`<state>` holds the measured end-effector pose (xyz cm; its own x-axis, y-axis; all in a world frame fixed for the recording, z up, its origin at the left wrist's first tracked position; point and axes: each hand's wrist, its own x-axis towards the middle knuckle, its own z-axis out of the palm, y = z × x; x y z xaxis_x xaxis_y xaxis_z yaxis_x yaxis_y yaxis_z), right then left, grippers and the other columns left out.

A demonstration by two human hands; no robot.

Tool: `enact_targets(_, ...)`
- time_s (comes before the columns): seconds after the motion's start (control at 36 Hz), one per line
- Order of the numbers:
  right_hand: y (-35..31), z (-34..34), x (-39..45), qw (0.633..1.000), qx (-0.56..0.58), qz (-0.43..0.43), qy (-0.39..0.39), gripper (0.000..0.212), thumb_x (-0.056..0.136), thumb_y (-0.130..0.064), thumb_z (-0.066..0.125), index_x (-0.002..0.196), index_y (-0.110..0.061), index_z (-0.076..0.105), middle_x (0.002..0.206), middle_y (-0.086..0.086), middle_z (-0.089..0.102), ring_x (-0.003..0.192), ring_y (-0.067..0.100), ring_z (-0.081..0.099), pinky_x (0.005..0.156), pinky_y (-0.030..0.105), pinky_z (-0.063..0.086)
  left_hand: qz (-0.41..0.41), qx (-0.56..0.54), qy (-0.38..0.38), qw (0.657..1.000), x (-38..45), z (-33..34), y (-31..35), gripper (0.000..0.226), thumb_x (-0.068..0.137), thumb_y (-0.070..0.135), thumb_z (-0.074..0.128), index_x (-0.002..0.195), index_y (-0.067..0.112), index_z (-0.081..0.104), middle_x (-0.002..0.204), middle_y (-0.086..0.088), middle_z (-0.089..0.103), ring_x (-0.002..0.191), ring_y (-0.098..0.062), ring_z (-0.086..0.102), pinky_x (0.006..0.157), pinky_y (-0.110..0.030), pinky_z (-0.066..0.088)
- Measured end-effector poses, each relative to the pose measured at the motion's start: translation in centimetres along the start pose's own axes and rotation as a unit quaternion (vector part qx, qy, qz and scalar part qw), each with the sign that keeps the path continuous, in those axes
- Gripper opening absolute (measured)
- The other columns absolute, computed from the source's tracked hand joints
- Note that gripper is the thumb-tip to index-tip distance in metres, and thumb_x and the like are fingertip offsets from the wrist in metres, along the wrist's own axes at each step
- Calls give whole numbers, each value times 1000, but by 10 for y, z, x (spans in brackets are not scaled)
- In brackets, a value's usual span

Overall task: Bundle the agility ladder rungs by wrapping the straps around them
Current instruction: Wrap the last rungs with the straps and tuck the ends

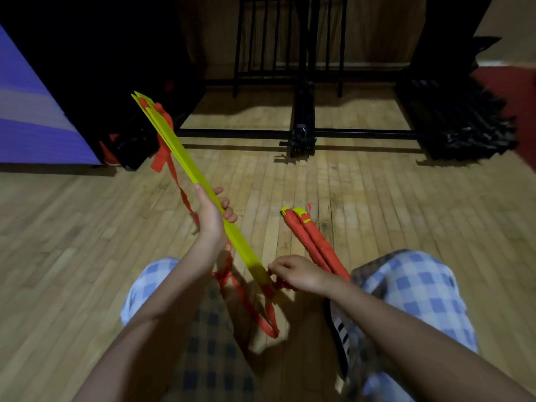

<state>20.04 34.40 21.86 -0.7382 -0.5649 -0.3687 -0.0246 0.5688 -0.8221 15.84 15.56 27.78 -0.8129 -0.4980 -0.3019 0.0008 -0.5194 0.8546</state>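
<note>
- Left hand [213, 211]: grips stacked yellow rungs [185, 161], slanting far-left.
- Right hand [295, 272]: pinches orange strap [268, 317] at the rungs' near end.
- Finished bundle [311, 240]: floor, right.
- Step: starting the wrap; next, likely wind strap around the rungs.

Dim wooden floor [377, 198]; black metal rack [290, 68] behind.

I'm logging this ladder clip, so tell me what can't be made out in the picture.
All in the head view:
- How many yellow rungs are stacked: they overlap edge-on.
- What the right hand pinches at the stack's near end: its fingers cover it.
- Where the orange straps run: blurred, partly behind the left hand and forearm.
- The dark pile far right: too dim.
</note>
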Motion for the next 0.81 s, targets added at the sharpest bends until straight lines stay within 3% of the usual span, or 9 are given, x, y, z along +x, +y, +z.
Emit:
enact_targets(0.14, 12, -8, 0, 997, -78, -7, -4, 44, 100, -41, 47, 72, -9, 58, 65, 8, 46, 57, 15, 45, 61, 28, 36, 19, 56, 1, 998, 1, -5, 5, 45, 100, 57, 29, 89, 16, 45, 62, 2, 32, 36, -7, 25, 38, -18, 21)
enact_targets(0.22, 19, -16, 1, 998, -68, 5, 9, 52, 98, -43, 49, 77, 1, 64, 62, 5, 46, 57, 15, 45, 64, 29, 38, 37, 118, -9, 992, 2, -8, 6, 36, 101, 50, 36, 88, 18, 46, 61, 3, 33, 38, -7, 28, 38, -20, 23)
enact_targets(0.31, 22, -21, 0, 997, -78, 7, 27, 43, 100, -39, 50, 79, -9, 72, 46, -10, 47, 46, 2, 43, 55, 21, 35, 51, 162, -49, 984, 1, -12, 0, 31, 99, 47, 45, 86, 20, 48, 58, 3, 35, 41, -11, 32, 41, -22, 26)
enact_targets(0.42, 23, -23, -2, 997, -73, 1, 34, 39, 100, -37, 49, 81, -12, 72, 38, -13, 43, 41, 3, 41, 53, 22, 33, 14, 198, -76, 977, -4, -9, -10, 38, 100, 51, 37, 83, 18, 44, 54, 3, 30, 37, -11, 27, 41, -23, 21)
enact_targets(0.58, 27, -28, 4, 996, -76, 3, 45, 36, 100, -40, 49, 90, -13, 71, 69, 1, 59, 69, 18, 56, 68, 36, 47, -72, 162, -126, 976, -7, -5, -26, 54, 97, 64, 27, 77, 16, 44, 52, 2, 29, 33, -11, 24, 36, -16, 19)
enact_targets(0.72, 18, -59, 17, 986, -56, 1, 157, 27, 102, -28, 45, 108, -14, 67, 82, -9, 60, 82, 13, 59, 71, 25, 41, -94, 237, -174, 951, -11, -2, -40, 55, 97, 64, 25, 85, 15, 47, 52, 2, 28, 34, -12, 24, 37, -17, 19)
enact_targets(0.81, 21, -79, 32, 974, 3, 13, 226, 25, 101, -30, 43, 108, -16, 63, 88, -2, 62, 80, 17, 59, 76, 32, 47, -121, 279, -202, 931, -19, -1, -50, 52, 99, 60, 28, 87, 14, 48, 53, 2, 28, 34, -12, 23, 38, -17, 18)
